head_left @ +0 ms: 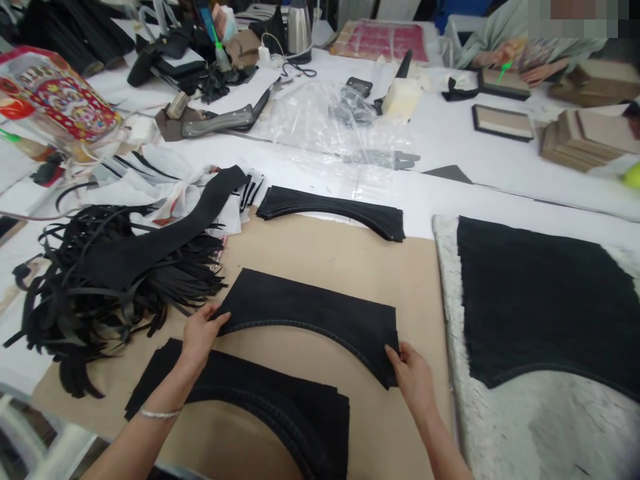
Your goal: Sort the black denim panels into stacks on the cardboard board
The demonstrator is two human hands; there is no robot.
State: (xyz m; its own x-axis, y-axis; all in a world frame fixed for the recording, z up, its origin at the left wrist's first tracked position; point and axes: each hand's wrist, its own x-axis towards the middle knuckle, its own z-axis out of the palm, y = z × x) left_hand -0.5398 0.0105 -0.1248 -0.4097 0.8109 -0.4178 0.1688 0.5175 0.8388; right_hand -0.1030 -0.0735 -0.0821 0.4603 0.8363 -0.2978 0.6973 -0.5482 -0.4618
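Note:
A black panel with a curved, stitched-looking lower edge lies over the brown board in front of me. My left hand pinches its left corner between thumb and fingers. At the other end, my right hand grips the lower right corner. Nearer to me, partly behind my left forearm, is a stack of similar black panels. Farther off, another small stack of curved black pieces rests at the board's far edge.
Black strips are heaped at the left. On the right, a larger black piece covers a pale, stained slab. Beyond are clear plastic, a knife-like tool and cardboard pieces. A co-worker's hands are at the far right.

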